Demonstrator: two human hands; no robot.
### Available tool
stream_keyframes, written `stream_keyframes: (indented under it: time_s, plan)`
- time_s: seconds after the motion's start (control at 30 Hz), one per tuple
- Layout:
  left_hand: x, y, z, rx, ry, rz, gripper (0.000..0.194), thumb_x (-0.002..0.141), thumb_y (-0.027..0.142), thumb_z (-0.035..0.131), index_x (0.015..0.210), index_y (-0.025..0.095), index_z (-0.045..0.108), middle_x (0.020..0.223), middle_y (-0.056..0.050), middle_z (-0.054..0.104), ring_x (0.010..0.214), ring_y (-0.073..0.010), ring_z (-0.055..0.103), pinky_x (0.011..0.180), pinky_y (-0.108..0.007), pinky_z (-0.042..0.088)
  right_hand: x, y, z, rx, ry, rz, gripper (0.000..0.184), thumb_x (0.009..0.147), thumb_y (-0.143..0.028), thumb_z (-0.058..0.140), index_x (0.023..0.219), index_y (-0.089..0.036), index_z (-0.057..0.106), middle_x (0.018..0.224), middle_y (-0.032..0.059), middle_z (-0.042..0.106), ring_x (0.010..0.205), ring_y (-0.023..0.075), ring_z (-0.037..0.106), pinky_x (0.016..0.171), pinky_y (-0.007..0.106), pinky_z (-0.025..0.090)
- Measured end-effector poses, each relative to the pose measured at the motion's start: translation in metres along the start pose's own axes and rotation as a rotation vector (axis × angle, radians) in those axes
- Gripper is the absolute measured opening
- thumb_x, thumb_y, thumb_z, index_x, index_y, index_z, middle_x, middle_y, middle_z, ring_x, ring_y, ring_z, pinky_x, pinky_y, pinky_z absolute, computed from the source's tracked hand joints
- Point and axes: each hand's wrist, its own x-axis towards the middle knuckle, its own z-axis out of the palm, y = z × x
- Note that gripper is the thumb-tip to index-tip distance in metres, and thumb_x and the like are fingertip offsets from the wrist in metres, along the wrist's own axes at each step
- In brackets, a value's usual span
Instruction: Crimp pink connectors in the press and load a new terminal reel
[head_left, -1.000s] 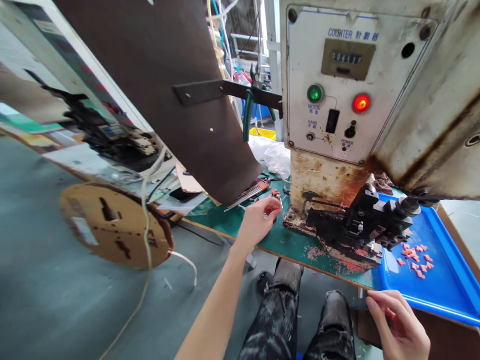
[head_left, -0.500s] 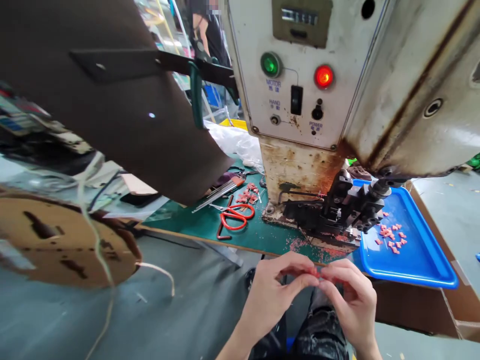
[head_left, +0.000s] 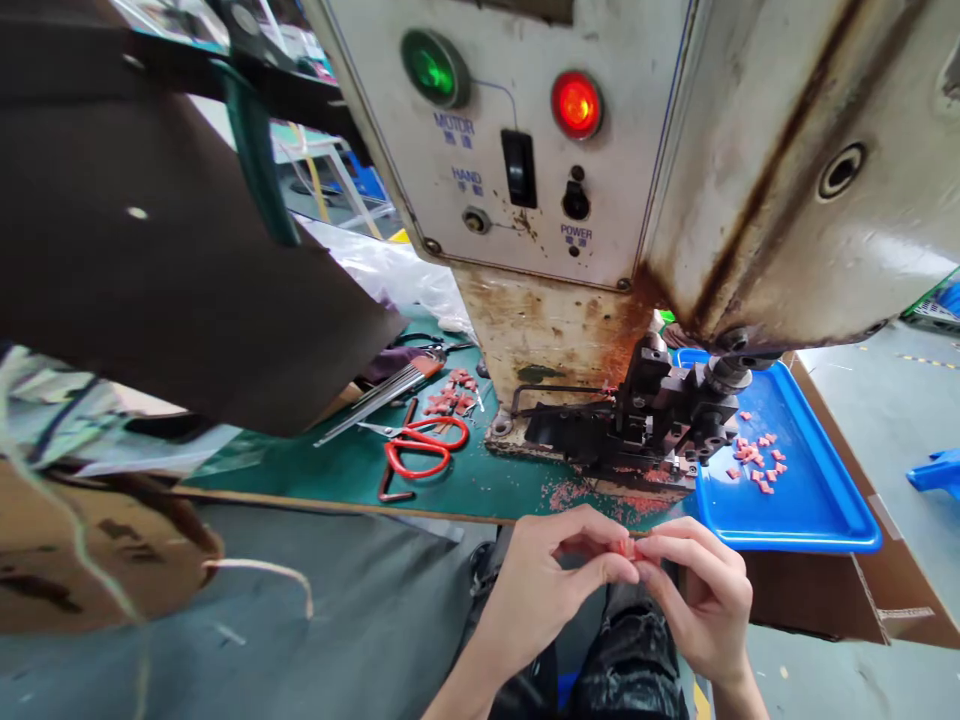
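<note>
Between the fingertips of both hands is a small red-pink plastic piece, mostly covered by the fingers. My left hand pinches it from the left, and my right hand pinches it from the right. Both are held over my lap, just in front of the table edge. Beyond them stands a press machine with a black metal die tool; pink crumbs lie around its base. To the right, a blue tray holds several small pink pieces.
On the green table lie red-handled scissors, a hex key, metal rods and a pile of pink pieces. A dark curved sheet hangs at the left. A cardboard reel stands below it. A cardboard box is under the tray.
The camera view has shifted closer and to the right, so the machine and table sit further left. Both hands stay together on the small piece, with little change in grip.
</note>
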Motion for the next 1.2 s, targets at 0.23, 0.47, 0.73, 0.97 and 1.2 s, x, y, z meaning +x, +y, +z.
stream_keyframes:
  time_s: [0.23, 0.47, 0.73, 0.97, 1.2]
  plan:
    - [-0.014, -0.049, 0.02, 0.058, -0.114, -0.062, 0.033, 0.088, 0.053, 0.07, 0.09, 0.022, 0.079, 0.072, -0.003, 0.077, 0.057, -0.0182, 0.069, 0.066, -0.029, 0.059, 0.023, 0.025, -0.011, -0.085, 0.22, 0.186, 0.006, 0.094, -0.022, 0.074, 0.091, -0.02, 0.079, 0.085, 0.0055, 0.072, 0.074, 0.0174, 0.064, 0.06, 0.028, 0.052]
    - [-0.03, -0.164, 0.055, 0.279, -0.357, -0.264, 0.026, 0.09, 0.035, 0.059, 0.1, 0.02, 0.078, 0.081, -0.004, 0.079, 0.073, -0.0206, 0.069, 0.074, -0.028, 0.052, 0.039, 0.036, -0.005, -0.196, 0.258, 0.19, 0.041, 0.095, -0.03, 0.074, 0.063, -0.02, 0.05, 0.07, -0.0043, 0.045, 0.062, 0.0114, 0.042, 0.055, 0.025, 0.036]
    - [-0.031, -0.214, 0.047, 0.394, -0.393, -0.306, 0.022, 0.086, 0.031, 0.061, 0.095, 0.021, 0.078, 0.086, -0.003, 0.078, 0.084, -0.0223, 0.069, 0.085, -0.03, 0.05, 0.036, 0.041, -0.004, -0.229, 0.273, 0.145, 0.036, 0.095, -0.024, 0.074, 0.067, -0.02, 0.051, 0.072, -0.0044, 0.044, 0.063, 0.0107, 0.04, 0.054, 0.023, 0.033]
    - [-0.032, -0.218, 0.047, 0.409, -0.405, -0.304, 0.02, 0.088, 0.029, 0.06, 0.097, 0.022, 0.077, 0.087, -0.002, 0.079, 0.084, -0.0221, 0.07, 0.087, -0.03, 0.05, 0.03, 0.05, -0.002, -0.197, 0.308, 0.132, 0.03, 0.093, -0.021, 0.075, 0.071, -0.02, 0.056, 0.075, -0.0033, 0.045, 0.064, 0.0112, 0.041, 0.054, 0.025, 0.034]
    - [-0.031, -0.217, 0.046, 0.419, -0.412, -0.289, 0.02, 0.089, 0.027, 0.059, 0.096, 0.022, 0.078, 0.09, -0.002, 0.08, 0.088, -0.0223, 0.072, 0.089, -0.029, 0.05, 0.029, 0.052, 0.002, -0.225, 0.323, 0.129, 0.027, 0.094, -0.023, 0.074, 0.073, -0.02, 0.058, 0.075, -0.0029, 0.044, 0.063, 0.0116, 0.041, 0.053, 0.025, 0.035]
